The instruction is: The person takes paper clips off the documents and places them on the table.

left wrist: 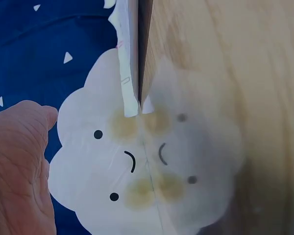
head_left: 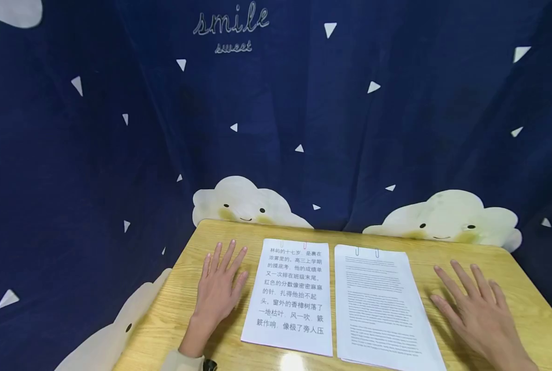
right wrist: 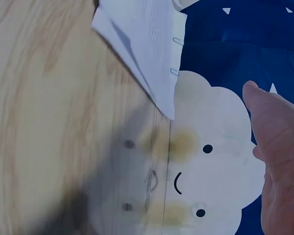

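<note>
Two paper-clipped stacks of printed sheets lie side by side on a wooden table [head_left: 187,309]. The left stack [head_left: 290,296] carries large Chinese characters; the right stack [head_left: 381,306] has small dense print. My left hand [head_left: 220,288] lies flat on the table just left of the left stack, fingers spread and holding nothing. My right hand [head_left: 472,304] lies flat to the right of the right stack, also holding nothing. In the left wrist view the left hand [left wrist: 19,171] fills the lower left, with the stack's edge [left wrist: 129,73] above. The right wrist view shows the right hand [right wrist: 279,156] and the clipped right stack [right wrist: 147,44].
A dark blue curtain [head_left: 118,129] with white triangles, smiling clouds [head_left: 243,203] and the word "smile" hangs close behind and around the table. The table's far edge meets the curtain. Bare wood shows on either side of the papers.
</note>
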